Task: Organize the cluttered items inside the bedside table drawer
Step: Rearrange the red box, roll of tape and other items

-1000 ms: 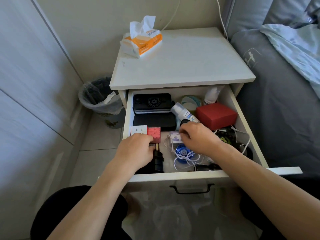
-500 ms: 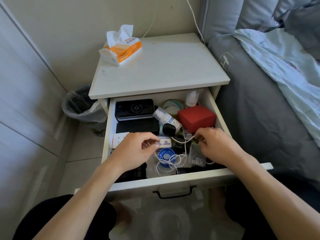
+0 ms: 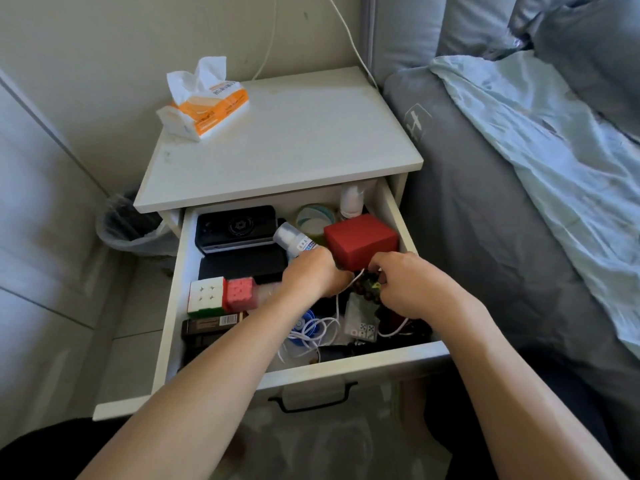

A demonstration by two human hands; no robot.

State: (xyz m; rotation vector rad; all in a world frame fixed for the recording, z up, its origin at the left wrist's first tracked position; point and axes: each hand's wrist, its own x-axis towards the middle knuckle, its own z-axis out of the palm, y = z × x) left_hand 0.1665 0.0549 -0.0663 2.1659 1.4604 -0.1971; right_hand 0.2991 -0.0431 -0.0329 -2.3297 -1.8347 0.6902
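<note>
Drawer (image 3: 403,221) of the bedside table stands pulled fully out under the white surface (image 3: 294,140), and the action has just swung to its right-hand middle. The left hand (image 3: 311,275) has come off the cube corner and travelled across to meet the right hand (image 3: 412,289), so both now crowd over the tangle just in front of the red box (image 3: 360,239). That uncovers the left side: a white puzzle cube (image 3: 204,296) and a pink cube (image 3: 240,292) sit touching, side by side, with a dark flat box (image 3: 211,323) in front of them, which reads as one corner already tidied. By my reading the cord knot is the job in hand, with most of the sorting left. Now the fingers: on both hands they curl down and in around a dark clump (image 3: 367,289) and the white cable (image 3: 322,327), which runs up between the two hands, but the knuckles block the contact, so I cannot tell exactly what each one pinches. The spray bottle (image 3: 294,239) is half covered by the left hand. What the dark clump is stays unclear, and the small clear bag (image 3: 360,322) beneath it is blurred.
</note>
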